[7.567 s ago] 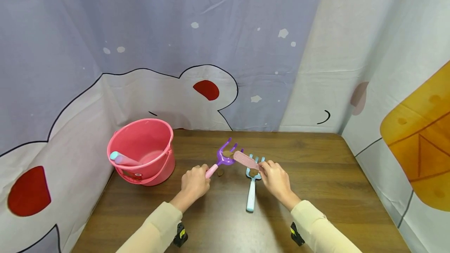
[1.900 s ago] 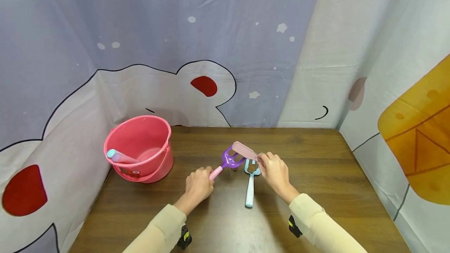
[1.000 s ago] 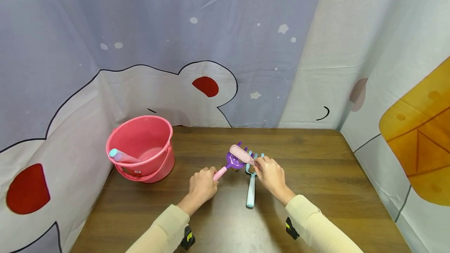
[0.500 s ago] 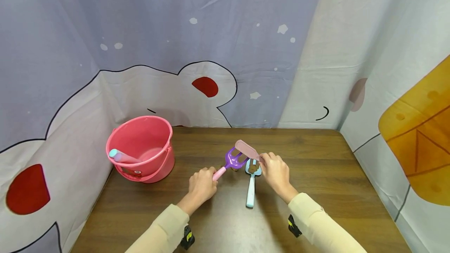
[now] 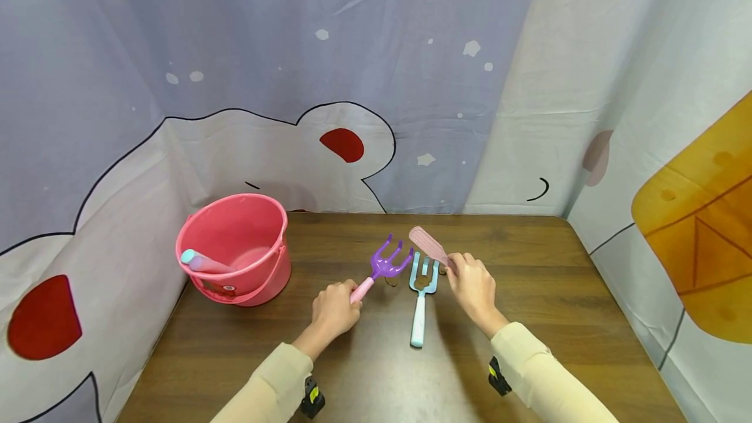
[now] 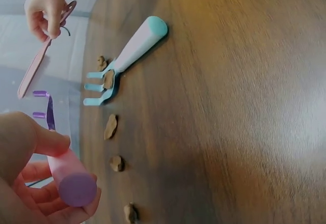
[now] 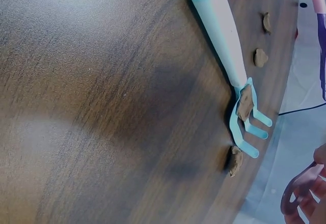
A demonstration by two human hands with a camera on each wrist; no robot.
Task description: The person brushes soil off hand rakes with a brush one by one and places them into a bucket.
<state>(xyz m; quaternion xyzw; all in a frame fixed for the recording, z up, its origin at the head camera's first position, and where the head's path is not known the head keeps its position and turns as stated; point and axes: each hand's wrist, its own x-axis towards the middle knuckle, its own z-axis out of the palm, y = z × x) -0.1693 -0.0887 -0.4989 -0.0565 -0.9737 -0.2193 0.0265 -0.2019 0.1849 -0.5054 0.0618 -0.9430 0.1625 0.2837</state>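
Note:
My left hand (image 5: 335, 309) grips the pink handle of a purple toy garden fork (image 5: 384, 267), raised above the table with its tines pointing away. No brown lump shows on those tines. My right hand (image 5: 474, 287) pinches the narrow end of a flat pink paddle (image 5: 429, 243) with a dotted, file-like face. A hole and a thin cord show at that end in the left wrist view. Between the hands a light blue toy fork (image 5: 418, 318) lies on the table. One brown lump (image 7: 246, 102) sits in its head, and another brown lump (image 7: 234, 161) lies beside its tines.
More brown lumps (image 6: 111, 127) lie on the wood table (image 5: 546, 292) below the purple fork. At the left stands a pink bucket (image 5: 258, 296), with a teal-ended handle (image 5: 208, 264) leaning inside it. Printed curtains (image 5: 435, 103) border the table's back and sides.
Earlier, a brown lump sat on the purple fork with the paddle against it; that lump is now off. The paddle, lately passing back and forth over the fork, has moved right, apart from it.

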